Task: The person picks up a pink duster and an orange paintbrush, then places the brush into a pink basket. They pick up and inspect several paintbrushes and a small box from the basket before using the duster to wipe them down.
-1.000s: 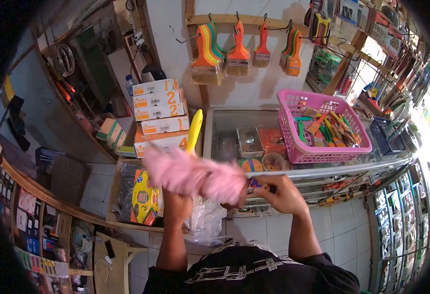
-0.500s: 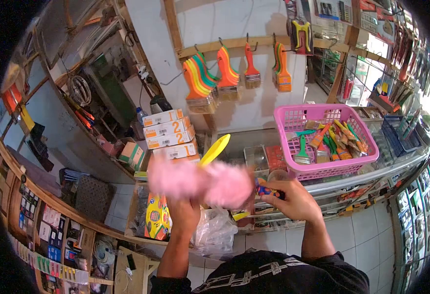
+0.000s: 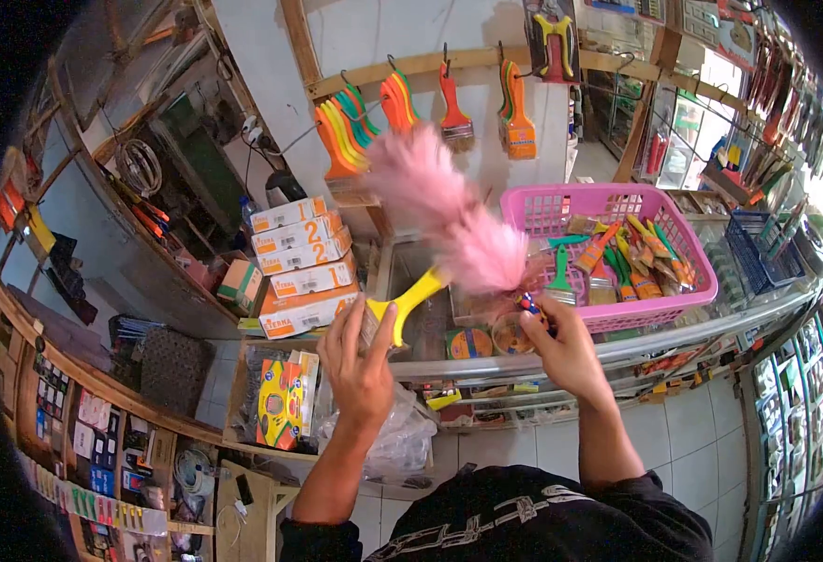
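Observation:
My left hand point(image 3: 359, 365) is closed on a yellow-handled paintbrush point(image 3: 415, 298), gripping it by the bristle end while the handle points up and to the right. A fluffy pink feather duster point(image 3: 421, 178) is in my right hand point(image 3: 569, 356), held by its dark, colourful handle. The duster's feathers slant up and left over the counter, blurred by motion, and pass in front of some hanging brushes. Just beyond my right hand stands a pink plastic basket point(image 3: 617, 323) holding several paintbrushes with green, yellow and orange handles.
Several paintbrushes point(image 3: 521, 122) hang from hooks on a wooden rail. White and orange boxes point(image 3: 301, 245) are stacked at left, above a yellow and red box point(image 3: 285, 401). A glass counter point(image 3: 636, 342) runs under the basket, with a dark blue basket point(image 3: 763, 253) at right.
The duster has swung up and away from in front of my left hand, uncovering the paintbrush there. My right hand has shifted slightly up. The view has turned a little.

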A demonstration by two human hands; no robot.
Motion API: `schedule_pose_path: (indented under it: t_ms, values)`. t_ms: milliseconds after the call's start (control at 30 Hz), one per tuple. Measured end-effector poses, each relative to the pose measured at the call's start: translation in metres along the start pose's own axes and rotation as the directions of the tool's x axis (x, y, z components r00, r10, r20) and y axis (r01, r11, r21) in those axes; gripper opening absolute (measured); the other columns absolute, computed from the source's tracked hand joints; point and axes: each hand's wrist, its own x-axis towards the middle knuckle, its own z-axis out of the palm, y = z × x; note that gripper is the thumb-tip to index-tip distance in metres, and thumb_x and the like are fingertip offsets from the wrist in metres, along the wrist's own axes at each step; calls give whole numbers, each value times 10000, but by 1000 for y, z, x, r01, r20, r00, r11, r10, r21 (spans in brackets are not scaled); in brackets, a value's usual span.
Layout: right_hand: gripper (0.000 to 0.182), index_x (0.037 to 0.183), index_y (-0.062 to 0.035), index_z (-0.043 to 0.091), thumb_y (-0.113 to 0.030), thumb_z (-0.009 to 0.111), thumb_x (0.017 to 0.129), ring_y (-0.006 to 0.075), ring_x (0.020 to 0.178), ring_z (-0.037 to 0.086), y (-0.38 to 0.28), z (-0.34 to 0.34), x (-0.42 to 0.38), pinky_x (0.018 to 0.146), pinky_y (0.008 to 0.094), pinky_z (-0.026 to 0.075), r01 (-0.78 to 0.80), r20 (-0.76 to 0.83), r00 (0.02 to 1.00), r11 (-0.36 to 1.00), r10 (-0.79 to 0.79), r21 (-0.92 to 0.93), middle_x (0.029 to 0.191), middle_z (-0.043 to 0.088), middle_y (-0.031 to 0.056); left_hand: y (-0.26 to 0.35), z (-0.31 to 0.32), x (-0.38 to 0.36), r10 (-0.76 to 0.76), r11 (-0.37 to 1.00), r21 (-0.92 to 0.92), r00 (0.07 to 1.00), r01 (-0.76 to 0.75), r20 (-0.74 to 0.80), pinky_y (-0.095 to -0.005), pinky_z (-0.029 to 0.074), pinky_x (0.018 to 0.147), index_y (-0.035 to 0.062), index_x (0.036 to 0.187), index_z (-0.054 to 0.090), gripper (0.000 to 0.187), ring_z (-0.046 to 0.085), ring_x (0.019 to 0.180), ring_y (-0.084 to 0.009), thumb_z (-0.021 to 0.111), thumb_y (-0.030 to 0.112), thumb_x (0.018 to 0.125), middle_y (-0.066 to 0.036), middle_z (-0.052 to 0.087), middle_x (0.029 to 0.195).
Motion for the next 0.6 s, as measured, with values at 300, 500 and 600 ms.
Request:
schedule_pose_path:
  t_ms: [300,500,600]
  values:
    - [156,1108,-69,563,-157,664,1028,46,517,425,3,34,28,452,223,284,-227,165,974,737,158,637,747,532,-22,33,21,-27,102,986,-139,993,-92,65,-535,333,1123,227,1385,692,556,508,1354,-387,621,-1,883,-184,528,1500]
    - [177,1099,-71,560,-112,697,995,47,520,431,1,37,37,458,226,303,-213,157,977,742,145,636,755,543,-20,41,19,-28,64,949,-313,994,-34,88,-536,384,1135,179,1349,708,585,468,1387,-433,731,-15,797,-222,447,1556]
    - [216,1097,-85,529,-93,715,986,42,529,436,3,38,43,463,221,317,-143,111,990,703,91,697,758,540,-23,39,11,-29,52,806,-590,999,-49,-11,-510,386,1165,88,1306,706,476,428,1439,-412,754,37,835,-212,383,1601]
